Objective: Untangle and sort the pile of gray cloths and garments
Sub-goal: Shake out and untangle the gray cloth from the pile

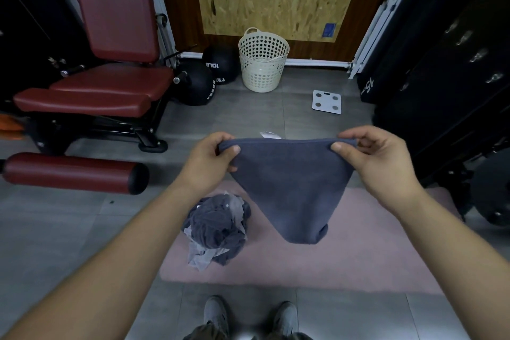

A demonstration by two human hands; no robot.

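Found one dark blue-gray square terry cloth (292,182) lifted clear of the floor and stretched along its top edge between two hands. Noted the left hand (209,163) pinching one top corner between thumb and curled fingers, and the right hand (383,163) pinching the opposite corner likewise. Judged the wide two-corner hold as chosen to let the cloth hang open, free of folds, for identification and to confirm separation from the rest. Observed the lower part drooping to a rounded point, slightly curled at the tip, above a pale pink rectangular floor mat (358,257); no contact with the mat as far as can be told.

Recorded a tangled heap of dark gray garments and thinner light gray cloths (218,229) lying at the left end of the mat, just beside the hanging cloth and apart from it. Judged as unsorted remainder, with only one piece separated in view and most of the task outstanding.

Logged a cream perforated plastic laundry basket (263,61) standing upright by the far wall, well apart from the hands. Could not see its contents. Possibly meant as a destination; unable to confirm.

Advised folding or laying the held cloth on bare mat, away from the heap, to avoid re-tangling.
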